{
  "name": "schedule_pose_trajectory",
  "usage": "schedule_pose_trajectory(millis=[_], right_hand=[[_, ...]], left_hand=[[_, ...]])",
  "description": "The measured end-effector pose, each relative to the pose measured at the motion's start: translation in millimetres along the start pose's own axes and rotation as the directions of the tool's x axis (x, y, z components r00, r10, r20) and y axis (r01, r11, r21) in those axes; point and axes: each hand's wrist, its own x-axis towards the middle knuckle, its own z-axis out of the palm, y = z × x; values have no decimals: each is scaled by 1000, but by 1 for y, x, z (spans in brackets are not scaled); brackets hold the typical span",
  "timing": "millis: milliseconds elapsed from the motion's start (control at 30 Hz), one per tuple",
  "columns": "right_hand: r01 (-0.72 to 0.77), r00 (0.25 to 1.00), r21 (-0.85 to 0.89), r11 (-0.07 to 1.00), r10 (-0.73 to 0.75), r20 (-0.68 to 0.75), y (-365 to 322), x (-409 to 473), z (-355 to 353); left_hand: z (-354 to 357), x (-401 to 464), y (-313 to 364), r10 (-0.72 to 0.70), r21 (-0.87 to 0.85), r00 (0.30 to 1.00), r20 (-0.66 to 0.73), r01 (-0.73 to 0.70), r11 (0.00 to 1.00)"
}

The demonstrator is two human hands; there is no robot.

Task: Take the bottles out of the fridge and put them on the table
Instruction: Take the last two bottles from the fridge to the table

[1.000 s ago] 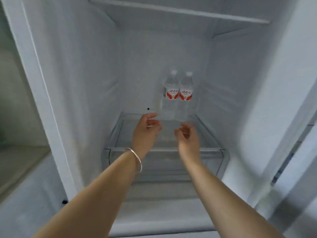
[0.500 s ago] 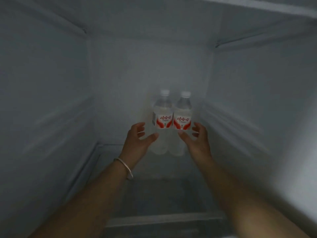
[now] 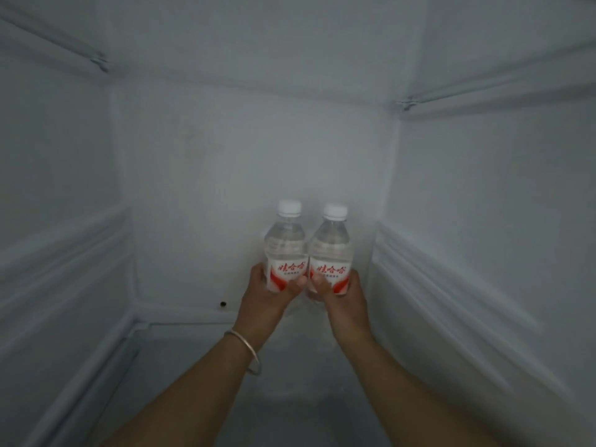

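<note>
Here we grip both water bottles deep in the fridge point(image 3: 193, 188): left hand point(image 3: 264, 301) curled round the left water bottle point(image 3: 285, 250), right hand point(image 3: 343, 304) round the right water bottle point(image 3: 330, 253). Bottles upright, touching each other, back wall just beyond our knuckles. Side-wall ribs well apart from each hand. Silver bangle point(image 3: 248, 350) on left wrist.

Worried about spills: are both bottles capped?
Capped. The left bottle and right bottle each show a white cap on top, and both stand upright inside the fridge.
</note>
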Motion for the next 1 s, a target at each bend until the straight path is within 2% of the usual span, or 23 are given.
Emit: schedule_pose_trajectory(millis=[133,433,533,700,800,900,1000], right_hand=[[16,998,57,998,-13,-62,3,-1,7],[71,996,96,993,-65,-69,-43,-55,4],[105,993,86,991,-100,-61,-67,-95,-2],[137,989,39,990,-134,-68,-107,-189,-22],[154,970,-22,988,-155,-189,-135,-266,-41],[108,939,-78,991,-127,-321,-155,-343,-68],[64,906,-115,991,-106,-410,-173,-411,-100]], left_hand=[[3,2,-3,0,-34,999,-42,-1,999],[-23,-52,42,32,-102,999,-35,-36,994],[-38,-90,67,52,-111,997,56,-46,993],[-59,-186,116,151,-240,972,182,-104,965],[-72,-252,131,146,-269,958,247,-77,960],[-77,-317,141,137,-234,929,345,-56,971],[-72,-383,156,133,-280,896,425,-10,960]])
